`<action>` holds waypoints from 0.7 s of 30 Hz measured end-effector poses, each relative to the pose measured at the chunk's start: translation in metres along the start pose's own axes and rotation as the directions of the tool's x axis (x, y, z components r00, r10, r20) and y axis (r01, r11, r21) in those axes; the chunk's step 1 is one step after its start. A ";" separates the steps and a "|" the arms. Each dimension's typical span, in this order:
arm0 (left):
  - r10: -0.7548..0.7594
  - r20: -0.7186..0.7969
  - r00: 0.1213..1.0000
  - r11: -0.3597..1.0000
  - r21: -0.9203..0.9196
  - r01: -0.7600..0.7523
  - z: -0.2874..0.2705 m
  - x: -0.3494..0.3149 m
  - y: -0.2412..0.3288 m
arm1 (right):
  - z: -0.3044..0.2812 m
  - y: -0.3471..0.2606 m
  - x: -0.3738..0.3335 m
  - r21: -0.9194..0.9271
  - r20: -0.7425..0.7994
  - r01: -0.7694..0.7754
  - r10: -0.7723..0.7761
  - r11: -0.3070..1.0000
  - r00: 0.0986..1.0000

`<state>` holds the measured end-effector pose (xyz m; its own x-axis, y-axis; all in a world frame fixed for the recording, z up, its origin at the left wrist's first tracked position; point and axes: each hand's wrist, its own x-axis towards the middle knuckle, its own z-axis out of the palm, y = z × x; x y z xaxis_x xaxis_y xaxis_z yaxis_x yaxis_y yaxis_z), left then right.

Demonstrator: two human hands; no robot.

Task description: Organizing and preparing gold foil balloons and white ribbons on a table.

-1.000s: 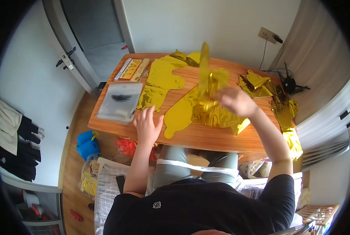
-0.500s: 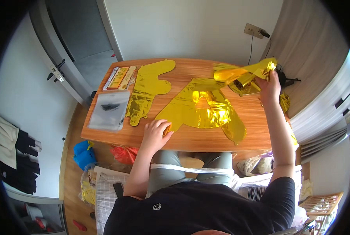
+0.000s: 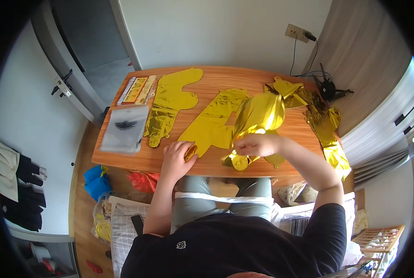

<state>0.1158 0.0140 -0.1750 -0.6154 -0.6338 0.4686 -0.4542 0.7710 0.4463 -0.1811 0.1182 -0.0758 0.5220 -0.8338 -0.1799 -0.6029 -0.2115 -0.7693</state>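
Note:
My right hand (image 3: 257, 144) grips a crumpled gold foil balloon (image 3: 259, 116) near the front edge of the wooden table (image 3: 216, 164); its lower end hangs at the edge. My left hand (image 3: 177, 156) rests on the table and pinches the lower corner of a flat gold foil balloon (image 3: 211, 123) lying mid-table. Another flat gold foil balloon (image 3: 170, 104) lies further left, untouched.
A grey zip bag (image 3: 125, 129) and slim packets (image 3: 136, 90) lie at the table's left. A heap of gold foil balloons (image 3: 325, 123) spills over the right edge. A black tripod with cable (image 3: 328, 88) stands at the back right. Bags and clothes lie on the floor left.
My right hand has come back from the far right pile to the front edge, bringing a crumpled gold balloon. My left hand has stayed at the flat balloon's corner.

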 end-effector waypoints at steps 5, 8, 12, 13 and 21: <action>0.028 0.023 0.999 1.000 0.013 -0.028 -0.002 -0.001 0.001 | 0.041 0.025 0.002 0.326 0.148 -0.141 0.097 0.935 0.984; 0.038 0.012 0.999 0.999 0.024 -0.038 -0.001 0.000 0.000 | 0.050 0.039 0.000 0.537 0.042 -0.025 0.003 0.843 0.999; 0.040 -0.003 0.999 0.999 0.037 -0.039 0.000 -0.001 0.000 | 0.044 0.022 -0.003 -0.207 -0.310 0.072 -0.135 0.976 0.941; 0.039 -0.003 0.999 0.998 0.041 -0.039 0.000 -0.001 0.000 | 0.049 0.026 -0.004 -0.354 -0.303 -0.001 -0.114 0.935 0.946; 0.024 -0.035 0.999 0.998 0.054 -0.022 0.002 0.000 -0.001 | 0.064 0.057 0.001 -0.529 -0.528 -0.400 0.079 0.749 0.846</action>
<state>0.1149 0.0132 -0.1770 -0.6033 -0.6166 0.5058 -0.4742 0.7873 0.3941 -0.1760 0.1379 -0.1594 0.0754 -0.9909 0.1111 -0.9791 -0.0947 -0.1802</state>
